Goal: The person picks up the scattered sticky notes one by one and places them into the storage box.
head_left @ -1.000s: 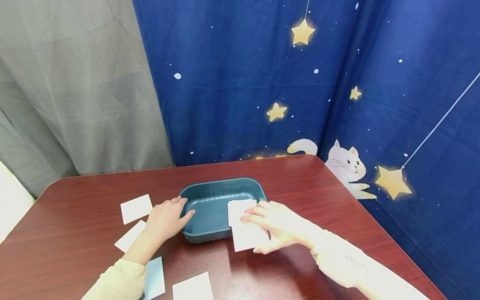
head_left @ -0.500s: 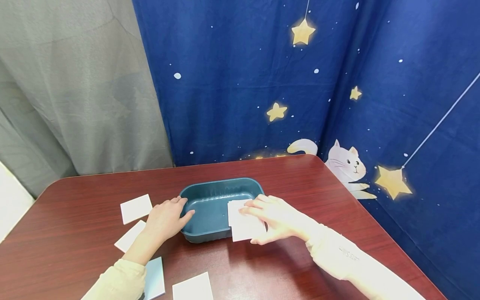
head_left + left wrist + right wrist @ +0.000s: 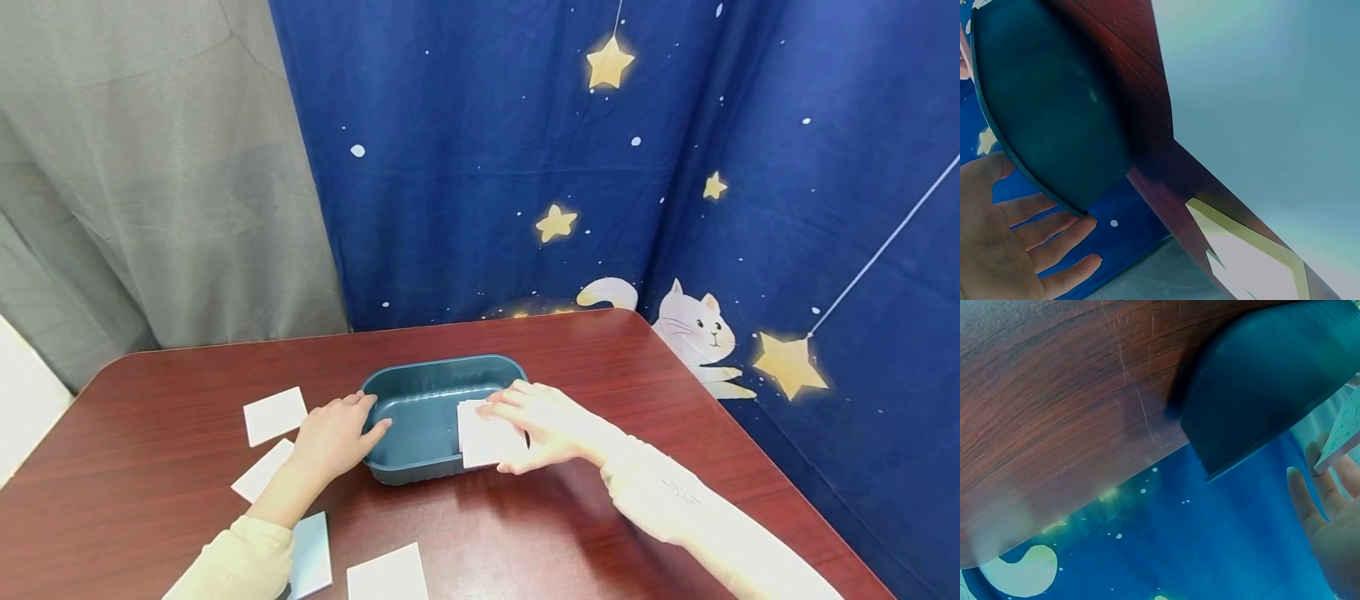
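Pad [image 3: 1342, 430] in right hand [image 3: 1335, 528]

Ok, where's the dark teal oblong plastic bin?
In the head view's lower centre, the bin sits on the reddish wooden table between the left hand and the right hand gripping a flat white card.

On the desk [image 3: 592, 358], the tub [image 3: 415, 475] sits with the left hand [image 3: 333, 437] at its nine o'clock and the right hand [image 3: 543, 425] at three. Held cards [image 3: 483, 435] reach over its rim near four o'clock. Around the tub lie one card [image 3: 274, 416] at nine, beyond the left hand, a second card [image 3: 262, 472] at eight, a third card [image 3: 312, 554] towards seven-thirty, a fourth card [image 3: 387, 573] near seven. Curtains [image 3: 472, 225] hang behind at twelve.
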`<state>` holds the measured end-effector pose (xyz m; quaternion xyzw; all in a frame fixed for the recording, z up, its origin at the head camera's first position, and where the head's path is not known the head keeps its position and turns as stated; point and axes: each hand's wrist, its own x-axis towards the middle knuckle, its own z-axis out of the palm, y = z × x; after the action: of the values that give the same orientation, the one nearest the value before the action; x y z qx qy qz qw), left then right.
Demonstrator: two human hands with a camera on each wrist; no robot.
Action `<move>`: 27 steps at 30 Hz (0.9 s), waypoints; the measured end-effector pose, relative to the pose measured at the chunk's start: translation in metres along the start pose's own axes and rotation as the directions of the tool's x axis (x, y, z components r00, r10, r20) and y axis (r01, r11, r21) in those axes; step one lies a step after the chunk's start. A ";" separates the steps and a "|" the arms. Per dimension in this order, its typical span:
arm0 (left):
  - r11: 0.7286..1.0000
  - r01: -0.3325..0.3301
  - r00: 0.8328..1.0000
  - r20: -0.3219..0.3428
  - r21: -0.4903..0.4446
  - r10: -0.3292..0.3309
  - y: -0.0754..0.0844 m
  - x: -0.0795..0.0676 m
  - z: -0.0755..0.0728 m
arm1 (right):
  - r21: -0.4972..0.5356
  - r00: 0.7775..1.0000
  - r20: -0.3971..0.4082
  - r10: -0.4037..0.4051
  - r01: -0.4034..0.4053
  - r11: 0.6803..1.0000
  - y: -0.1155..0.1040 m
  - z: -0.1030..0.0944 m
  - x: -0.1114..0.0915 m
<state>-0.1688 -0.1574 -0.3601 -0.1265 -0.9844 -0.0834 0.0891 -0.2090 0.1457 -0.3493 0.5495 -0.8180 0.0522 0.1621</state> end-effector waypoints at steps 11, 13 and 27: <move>1.000 -0.005 1.000 -0.010 0.003 0.005 0.000 0.000 0.000 | 0.037 0.995 0.077 0.065 -0.068 0.997 0.009 0.006 0.007; 1.000 -0.005 1.000 -0.011 0.003 0.005 0.001 0.000 0.000 | 0.038 0.994 0.082 0.072 -0.076 0.996 0.010 0.007 0.008; 1.000 0.010 1.000 0.006 0.000 -0.010 0.002 0.000 -0.002 | 0.057 0.997 0.020 0.078 -0.079 0.995 0.020 0.008 0.015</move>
<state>-0.1683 -0.1562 -0.3575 -0.1220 -0.9853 -0.0834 0.0859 -0.2338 0.1383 -0.3501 0.5218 -0.8385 0.0772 0.1367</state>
